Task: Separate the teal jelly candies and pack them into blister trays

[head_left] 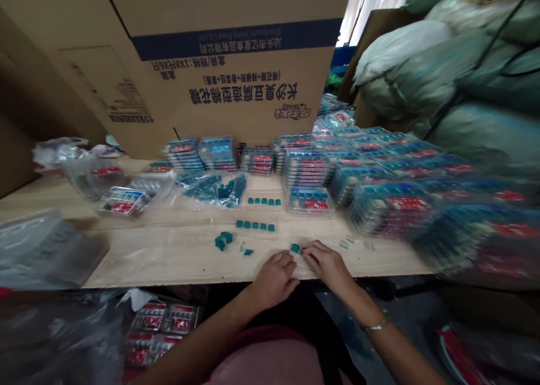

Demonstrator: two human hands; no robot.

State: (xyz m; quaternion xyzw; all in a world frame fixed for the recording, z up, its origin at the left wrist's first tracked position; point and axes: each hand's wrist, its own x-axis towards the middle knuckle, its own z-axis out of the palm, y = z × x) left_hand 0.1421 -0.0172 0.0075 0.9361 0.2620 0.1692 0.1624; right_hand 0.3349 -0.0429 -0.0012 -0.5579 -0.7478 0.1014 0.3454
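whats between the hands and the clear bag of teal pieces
In the head view, two rows of teal pieces lie on the table between the left hand, the right hand and the clear bag.

A printed cardboard carton (236, 75) stands behind stacked plastic packs (306, 171), with green sacks (439, 75) piled at right.

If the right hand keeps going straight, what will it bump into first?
Probably the small teal piece on the table, just past the fingertips of the right hand. They're so close that it may already be touching; it's hard to tell.
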